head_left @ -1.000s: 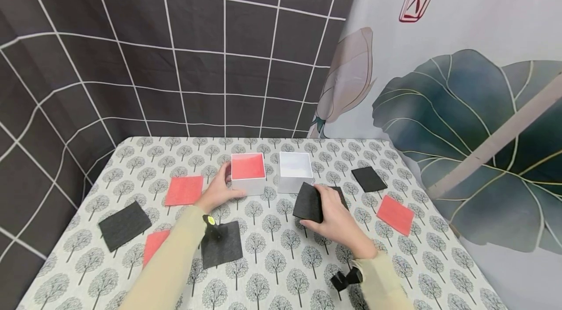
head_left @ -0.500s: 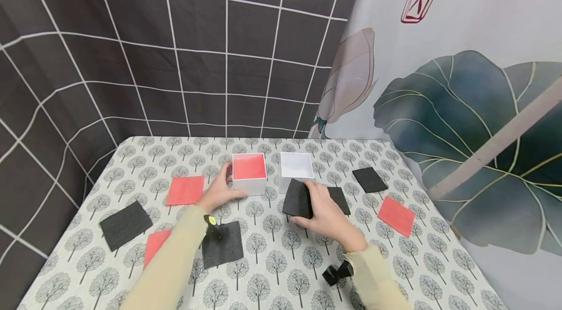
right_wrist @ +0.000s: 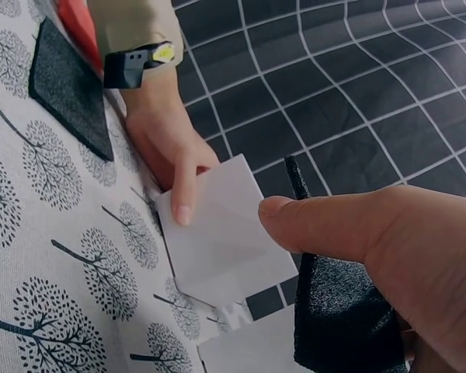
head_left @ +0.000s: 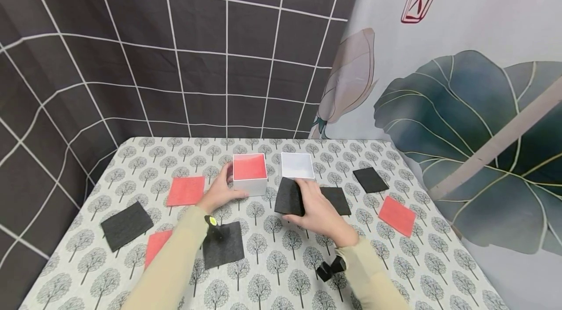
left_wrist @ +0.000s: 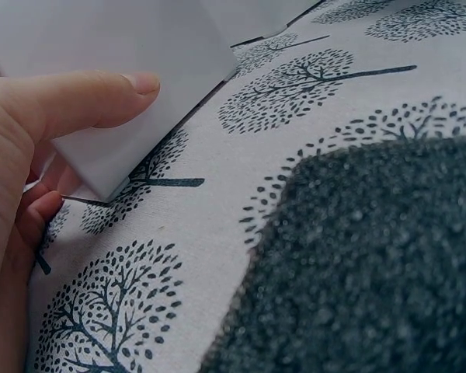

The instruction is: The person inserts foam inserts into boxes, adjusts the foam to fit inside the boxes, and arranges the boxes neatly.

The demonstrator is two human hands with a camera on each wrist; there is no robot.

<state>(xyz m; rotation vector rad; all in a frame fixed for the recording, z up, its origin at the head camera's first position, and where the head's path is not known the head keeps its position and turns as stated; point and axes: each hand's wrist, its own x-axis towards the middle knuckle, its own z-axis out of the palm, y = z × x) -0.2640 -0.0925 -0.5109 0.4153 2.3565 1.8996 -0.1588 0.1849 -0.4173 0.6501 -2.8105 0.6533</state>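
My left hand (head_left: 218, 194) holds a small white open-topped box (head_left: 252, 187) at its left front corner, thumb on the front wall, fingers at the side. Red shows inside this box. In the left wrist view the thumb lies on the white wall (left_wrist: 147, 47). My right hand (head_left: 317, 210) grips a black felt square (head_left: 289, 198), which is tilted up and slightly bent. In the right wrist view the thumb presses near the edge of the felt (right_wrist: 346, 311). Just behind it stands a second white box (head_left: 297, 165), pale inside, its front partly hidden by the felt and hand.
On the tree-print tablecloth (head_left: 263, 271) lie black squares to the left (head_left: 126, 225), near the left wrist (head_left: 224, 246), beside the right hand (head_left: 335, 201) and far right (head_left: 371, 180). Red squares lie left (head_left: 185, 190), under the left sleeve (head_left: 156, 246) and right (head_left: 397, 216).
My right hand has moved left with the black felt square, bringing it in front of the second box and uncovering more of the black square behind. The left hand stays on its box.
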